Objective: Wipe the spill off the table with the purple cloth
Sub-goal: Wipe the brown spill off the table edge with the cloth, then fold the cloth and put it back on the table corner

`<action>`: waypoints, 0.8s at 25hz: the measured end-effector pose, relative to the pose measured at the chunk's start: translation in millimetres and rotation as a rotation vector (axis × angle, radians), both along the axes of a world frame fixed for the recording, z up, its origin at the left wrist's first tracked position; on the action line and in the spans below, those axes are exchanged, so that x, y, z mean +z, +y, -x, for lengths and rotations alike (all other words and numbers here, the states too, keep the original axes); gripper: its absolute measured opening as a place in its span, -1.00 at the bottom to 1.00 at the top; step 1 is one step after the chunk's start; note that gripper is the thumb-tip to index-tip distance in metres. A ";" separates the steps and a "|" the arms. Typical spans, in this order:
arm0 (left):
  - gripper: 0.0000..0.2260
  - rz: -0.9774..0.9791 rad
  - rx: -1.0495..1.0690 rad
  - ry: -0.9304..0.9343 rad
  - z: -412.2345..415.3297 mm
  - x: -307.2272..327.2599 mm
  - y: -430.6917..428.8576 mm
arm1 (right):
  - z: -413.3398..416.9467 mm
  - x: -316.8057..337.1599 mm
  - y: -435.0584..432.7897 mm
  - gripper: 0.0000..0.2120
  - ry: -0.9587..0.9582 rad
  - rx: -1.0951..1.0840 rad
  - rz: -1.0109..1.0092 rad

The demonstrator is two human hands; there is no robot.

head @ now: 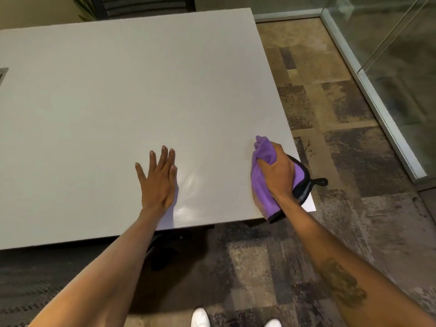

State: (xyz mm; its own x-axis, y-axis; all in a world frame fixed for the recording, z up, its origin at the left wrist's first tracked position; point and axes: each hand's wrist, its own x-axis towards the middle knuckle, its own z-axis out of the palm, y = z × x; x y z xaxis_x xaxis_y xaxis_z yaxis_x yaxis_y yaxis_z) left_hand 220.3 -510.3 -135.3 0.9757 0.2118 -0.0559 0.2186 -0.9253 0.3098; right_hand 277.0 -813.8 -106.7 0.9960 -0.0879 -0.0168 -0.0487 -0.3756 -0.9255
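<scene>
Right hand (277,172) gripped bunched purple cloth (263,182) at table's (118,90) near-right corner; left hand (158,179) lay flat, fingers spread. Wet sheen (191,185) sat between them. Risk: bunched cloth smears it.

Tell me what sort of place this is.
Probably an office or meeting room: a large plain grey table, patchwork brown carpet tiles, and a glass partition wall in a metal frame.

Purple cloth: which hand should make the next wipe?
Right. The right hand already has the purple cloth bunched in its grip on the table; the left hand lies flat and empty.
</scene>
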 end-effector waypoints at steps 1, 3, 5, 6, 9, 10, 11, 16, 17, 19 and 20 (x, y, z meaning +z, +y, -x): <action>-0.53 -0.005 0.008 -0.002 -0.7 -0.1 -0.9 | -11.6 3.6 4.2 -0.65 -0.015 -0.023 0.005; -0.53 -0.020 0.012 -0.005 -2.2 -0.3 -2.4 | -33.8 5.0 15.3 -0.68 -0.010 -0.033 0.054; -0.53 -0.033 0.006 -0.012 -1.3 -0.5 -1.4 | -46.2 4.9 30.7 -0.67 0.035 0.034 0.104; -0.53 -0.031 0.003 -0.009 -0.9 -0.1 0.1 | -45.7 3.9 40.2 -0.67 0.058 0.090 0.098; -0.53 -0.007 0.008 0.003 -3.8 -0.8 -1.0 | -19.2 6.6 72.5 -0.68 0.102 0.284 0.017; -0.54 0.045 0.018 0.002 -5.2 0.6 -0.4 | -7.3 7.4 83.2 -0.68 0.104 0.339 0.015; -0.55 0.135 0.032 0.006 -6.4 2.9 1.1 | 6.0 9.3 92.7 -0.68 0.105 0.386 0.027; -0.54 0.473 0.060 0.112 -4.7 42.6 12.9 | 61.4 14.6 126.5 -0.59 0.124 0.526 0.159; -0.51 0.510 0.092 0.131 -2.9 49.4 12.5 | 71.5 14.2 131.4 -0.58 0.134 0.562 0.188; -0.48 0.580 0.185 0.177 1.4 59.5 7.0 | 90.7 15.4 137.9 -0.56 0.157 0.615 0.211; -0.50 0.602 0.210 0.187 2.7 61.9 5.1 | 101.1 17.5 139.2 -0.57 0.172 0.632 0.203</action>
